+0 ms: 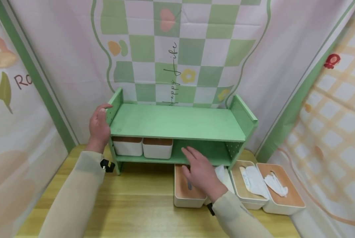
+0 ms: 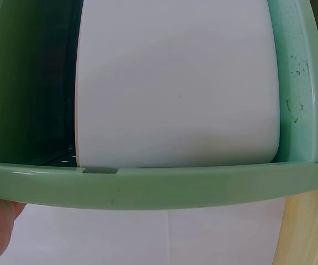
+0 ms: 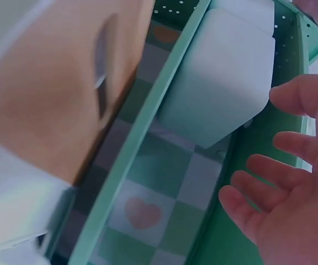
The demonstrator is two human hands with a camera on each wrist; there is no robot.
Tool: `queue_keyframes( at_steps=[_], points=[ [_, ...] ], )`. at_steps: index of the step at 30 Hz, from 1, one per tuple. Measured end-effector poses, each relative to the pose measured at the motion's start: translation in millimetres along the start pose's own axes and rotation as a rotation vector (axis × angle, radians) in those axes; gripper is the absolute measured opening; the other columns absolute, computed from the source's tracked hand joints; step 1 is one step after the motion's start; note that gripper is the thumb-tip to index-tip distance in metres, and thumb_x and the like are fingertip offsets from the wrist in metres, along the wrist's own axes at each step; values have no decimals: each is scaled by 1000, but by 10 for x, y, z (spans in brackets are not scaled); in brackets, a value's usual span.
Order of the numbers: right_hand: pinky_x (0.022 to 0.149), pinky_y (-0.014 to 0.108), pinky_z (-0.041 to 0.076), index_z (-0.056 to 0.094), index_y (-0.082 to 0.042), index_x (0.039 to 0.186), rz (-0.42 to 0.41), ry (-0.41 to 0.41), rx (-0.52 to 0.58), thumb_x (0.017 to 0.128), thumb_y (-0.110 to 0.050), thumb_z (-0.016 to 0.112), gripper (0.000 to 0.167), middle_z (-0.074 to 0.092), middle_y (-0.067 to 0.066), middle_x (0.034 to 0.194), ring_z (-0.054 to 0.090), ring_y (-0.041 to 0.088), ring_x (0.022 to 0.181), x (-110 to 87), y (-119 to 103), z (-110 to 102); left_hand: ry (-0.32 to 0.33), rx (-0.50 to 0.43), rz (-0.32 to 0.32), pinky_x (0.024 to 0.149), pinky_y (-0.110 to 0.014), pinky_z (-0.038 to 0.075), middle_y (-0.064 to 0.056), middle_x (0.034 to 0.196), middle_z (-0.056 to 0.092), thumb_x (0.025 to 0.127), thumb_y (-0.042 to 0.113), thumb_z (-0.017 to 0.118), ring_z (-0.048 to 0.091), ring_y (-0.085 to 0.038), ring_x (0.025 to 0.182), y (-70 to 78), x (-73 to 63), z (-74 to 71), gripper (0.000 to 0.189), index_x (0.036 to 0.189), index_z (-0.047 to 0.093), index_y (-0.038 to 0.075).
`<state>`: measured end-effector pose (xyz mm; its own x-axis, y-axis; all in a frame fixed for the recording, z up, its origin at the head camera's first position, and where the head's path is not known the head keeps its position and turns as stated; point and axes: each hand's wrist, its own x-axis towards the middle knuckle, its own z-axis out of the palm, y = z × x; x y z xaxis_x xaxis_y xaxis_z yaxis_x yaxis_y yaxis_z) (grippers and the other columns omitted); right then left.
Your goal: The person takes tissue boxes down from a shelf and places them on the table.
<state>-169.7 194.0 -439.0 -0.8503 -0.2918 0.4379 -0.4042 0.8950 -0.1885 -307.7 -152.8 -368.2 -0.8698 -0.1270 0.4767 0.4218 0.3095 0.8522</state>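
White boxes [image 1: 157,150] (two) stand in one green shelf [image 1: 177,120], left hand [image 1: 99,126] touching.

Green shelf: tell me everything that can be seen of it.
The green shelf stands upright on the wooden table before a checkered cloth. Two flat boards span two side panels with small holes; the smooth surface could be painted metal. Dark scuffs mark the lower board. Two white boxes sit at that board's left end. The left hand touches the left panel.

Home-like nook: patterned fabric walls [image 1: 192,49] around a wood-grain table [image 1: 136,198].
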Motion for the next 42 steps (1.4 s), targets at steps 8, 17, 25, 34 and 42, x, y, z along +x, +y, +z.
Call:
queue_keyframes(
  at_steps=[8, 17, 25, 34, 42],
  points=[
    [110, 55, 28, 20, -19, 160, -46, -162, 7, 93, -48, 66, 86, 25, 14, 160, 26, 36, 144, 254, -134, 30, 5, 6, -3, 81, -39, 33, -9, 114, 53, 105, 52, 20, 32, -17, 66, 16, -9, 2, 59, 136, 57, 19],
    [107, 55, 32, 26, -14, 159, -112, -235, -81, 95, -54, 61, 83, 35, 14, 156, 36, 33, 139, 506, -232, 118, 33, 11, 33, 81, -37, 34, -9, 100, 52, 105, 51, 20, 31, -18, 64, 2, -10, -17, 60, 134, 58, 15],
    [103, 54, 36, 38, -11, 153, -98, -232, -138, 97, -58, 52, 74, 42, 12, 150, 47, 33, 130, 530, -207, 140, 21, -19, 36, 95, -45, 32, -8, 128, 53, 105, 51, 20, 37, -27, 80, -10, -3, 2, 60, 135, 57, 14],
    [102, 52, 38, 44, -10, 150, -139, -158, -154, 98, -48, 59, 66, 47, 12, 144, 48, 32, 127, 483, -217, 84, 26, 23, 31, 72, -38, 37, -7, 85, 51, 104, 55, 19, 35, -15, 61, -20, -12, 13, 61, 134, 58, 18],
    [101, 53, 39, 37, -18, 155, -169, -219, -222, 96, -33, 62, 67, 41, 10, 152, 44, 31, 132, 559, -338, 126, 19, 11, 32, 76, -36, 32, -3, 92, 48, 105, 53, 20, 25, -19, 57, 1, -7, 0, 59, 135, 58, 18]
  ],
)
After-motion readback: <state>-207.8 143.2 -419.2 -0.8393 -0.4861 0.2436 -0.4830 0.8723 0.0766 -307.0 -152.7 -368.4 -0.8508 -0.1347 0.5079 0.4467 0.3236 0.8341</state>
